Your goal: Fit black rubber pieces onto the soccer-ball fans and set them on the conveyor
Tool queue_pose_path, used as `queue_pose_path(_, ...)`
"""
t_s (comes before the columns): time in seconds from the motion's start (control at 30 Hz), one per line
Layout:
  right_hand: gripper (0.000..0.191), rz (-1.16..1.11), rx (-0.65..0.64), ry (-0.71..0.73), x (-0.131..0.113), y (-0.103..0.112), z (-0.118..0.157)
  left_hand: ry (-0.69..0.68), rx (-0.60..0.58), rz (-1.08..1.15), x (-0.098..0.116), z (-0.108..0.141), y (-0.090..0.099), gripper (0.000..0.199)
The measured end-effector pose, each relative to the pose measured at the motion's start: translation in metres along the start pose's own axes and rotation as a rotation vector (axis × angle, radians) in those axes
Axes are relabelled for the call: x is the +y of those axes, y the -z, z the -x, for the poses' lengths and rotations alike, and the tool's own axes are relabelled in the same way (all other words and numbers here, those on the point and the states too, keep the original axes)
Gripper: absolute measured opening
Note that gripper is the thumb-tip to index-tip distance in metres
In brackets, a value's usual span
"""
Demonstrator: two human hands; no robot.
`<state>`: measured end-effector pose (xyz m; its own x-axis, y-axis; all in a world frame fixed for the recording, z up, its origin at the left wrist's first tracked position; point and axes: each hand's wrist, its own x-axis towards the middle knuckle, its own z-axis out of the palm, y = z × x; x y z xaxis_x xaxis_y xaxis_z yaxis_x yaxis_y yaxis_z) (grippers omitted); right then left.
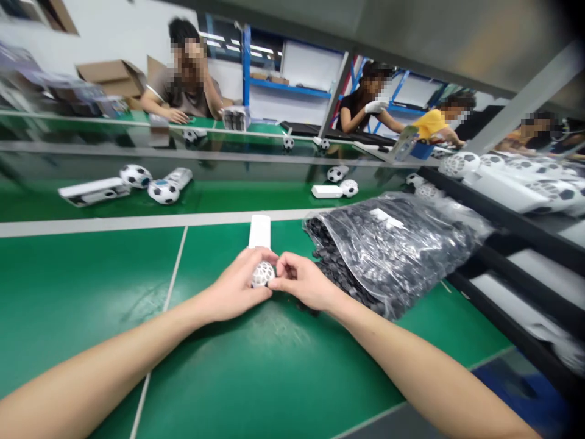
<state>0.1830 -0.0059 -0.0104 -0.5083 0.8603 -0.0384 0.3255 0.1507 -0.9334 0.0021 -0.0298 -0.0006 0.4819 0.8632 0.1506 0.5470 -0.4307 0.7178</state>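
Observation:
A white device with a flat rectangular handle [260, 231] and a round, football-patterned lattice head [263, 274] lies on the green table, its handle pointing away from me. My left hand [237, 283] is wrapped round the left side of the head. At the head's right edge, my right hand [304, 279] is closed in a pinch; whatever is between its fingertips is too small to make out. Just right of that hand, a clear plastic bag [393, 244] lies with its mouth towards me, small black pieces [340, 274] spilling from it.
Similar devices with black patches [164, 190] lie on the green conveyor [256, 198] beyond a white rail [114, 222]. Many white ones fill a black-edged rack [507, 225] at right. Several co-workers [187, 85] sit across the line. A grey shelf [365, 30] hangs overhead.

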Motion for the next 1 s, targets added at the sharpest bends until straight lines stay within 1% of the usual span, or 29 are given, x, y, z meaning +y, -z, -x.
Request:
queue_pose_path(0.03, 0.024, 0.097, -0.037, -0.018, -0.001, 0.007, 0.002, -0.018, -0.002, 0.000, 0.000, 0.000, 0.000, 0.042)
queue_pose_path(0.07, 0.021, 0.249, -0.043, -0.017, -0.002, 0.016, 0.005, -0.025, -0.005, 0.003, 0.000, 0.001, 0.000, 0.043)
queue_pose_path(0.13, 0.017, 0.571, -0.021, -0.031, -0.003, 0.036, 0.010, -0.001, 0.002, 0.013, -0.001, 0.000, 0.001, 0.044)
queue_pose_path(0.17, 0.017, 0.688, -0.002, -0.083, -0.002, 0.045, 0.012, 0.031, 0.016, 0.015, -0.002, 0.000, 0.001, 0.044)
queue_pose_path(0.2, 0.017, 0.766, 0.006, -0.136, -0.001, 0.052, 0.014, 0.067, 0.034, 0.014, -0.002, 0.000, 0.002, 0.044)
queue_pose_path(0.23, 0.016, 0.803, -0.013, -0.166, 0.000, 0.058, 0.015, 0.100, 0.050, 0.012, -0.001, -0.001, 0.003, 0.044)
queue_pose_path(0.3, 0.011, 0.816, -0.052, -0.181, 0.002, 0.063, 0.016, 0.143, 0.051, 0.016, 0.000, -0.001, 0.005, 0.044)
queue_pose_path(0.4, 0.005, 0.796, -0.062, -0.159, 0.002, 0.060, 0.014, 0.126, -0.023, 0.063, 0.000, -0.001, 0.011, 0.046)
queue_pose_path(0.43, 0.008, 0.794, -0.052, -0.160, 0.001, 0.059, 0.013, 0.108, -0.050, 0.080, -0.001, -0.001, 0.013, 0.048)
queue_pose_path(0.5, 0.013, 0.794, -0.039, -0.166, -0.001, 0.057, 0.013, 0.090, -0.063, 0.083, -0.005, -0.001, 0.016, 0.054)
queue_pose_path(0.57, 0.011, 0.805, -0.046, -0.165, -0.002, 0.056, 0.014, 0.127, -0.047, 0.059, -0.008, 0.000, 0.017, 0.058)
queue_pose_path(0.63, 0.005, 0.828, -0.054, -0.158, -0.002, 0.056, 0.016, 0.202, -0.043, 0.060, -0.010, 0.000, 0.017, 0.064)
queue_pose_path(0.7, 0.009, 0.858, -0.052, -0.154, -0.001, 0.054, 0.018, 0.245, -0.066, 0.086, -0.008, 0.000, 0.016, 0.064)
queue_pose_path(0.83, 0.007, 0.855, -0.077, -0.157, 0.002, 0.051, 0.017, 0.215, -0.084, 0.093, -0.004, 0.001, 0.018, 0.061)
queue_pose_path(1.0, 0.007, 0.782, -0.079, -0.155, 0.005, 0.053, 0.016, 0.143, -0.154, 0.098, -0.004, 0.000, 0.022, 0.063)
